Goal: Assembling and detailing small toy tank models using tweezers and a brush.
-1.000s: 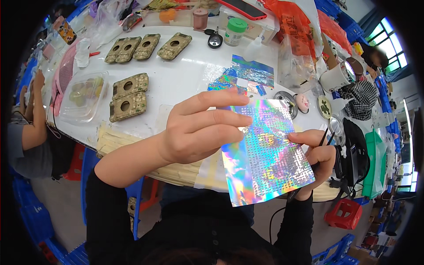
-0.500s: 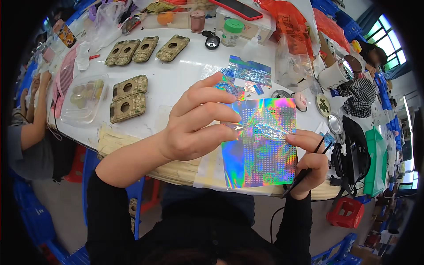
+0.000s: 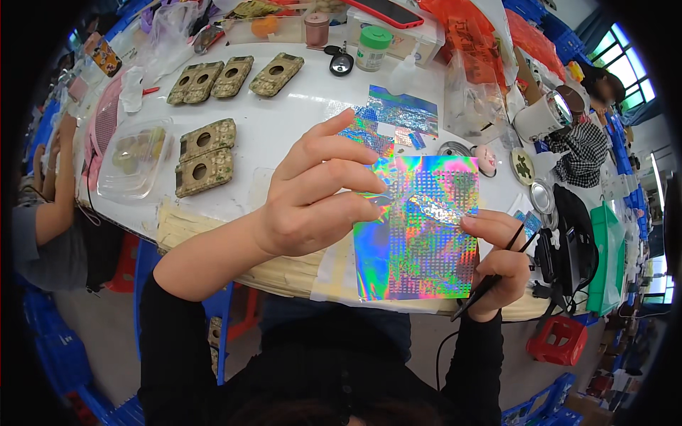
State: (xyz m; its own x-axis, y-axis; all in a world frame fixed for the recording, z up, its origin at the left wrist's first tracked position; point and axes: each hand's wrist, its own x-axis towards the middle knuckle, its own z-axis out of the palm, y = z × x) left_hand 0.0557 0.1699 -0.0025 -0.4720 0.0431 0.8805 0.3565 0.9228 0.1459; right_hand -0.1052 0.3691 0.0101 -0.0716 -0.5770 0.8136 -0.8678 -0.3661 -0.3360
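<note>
Between my hands, above the table's near edge, I hold up a shiny rainbow holographic sticker sheet (image 3: pixel 433 248) covered with a grid of tiny squares. My left hand (image 3: pixel 312 188) pinches at its upper left edge; the other fingers are bent and partly spread. My right hand (image 3: pixel 501 266) grips its right edge between thumb and fingers. Black tweezers (image 3: pixel 489 285) are tucked in the same right hand, tips pointing down. Beyond the sheet lie more holographic pieces (image 3: pixel 403 113) on the table, some cut small.
Several camouflage toy tank hulls (image 3: pixel 204 170) with round holes lie left of my hands. Beside them stands a clear plastic box (image 3: pixel 135 160). A green-lidded jar (image 3: pixel 373 48), car key (image 3: pixel 342 64) and red-edged phone (image 3: pixel 386 13) are at the back. Another person's arm (image 3: pixel 60 184) is at far left.
The sheet has tilted slightly and its colours have shifted. Both hands keep nearly the same place and hold.
</note>
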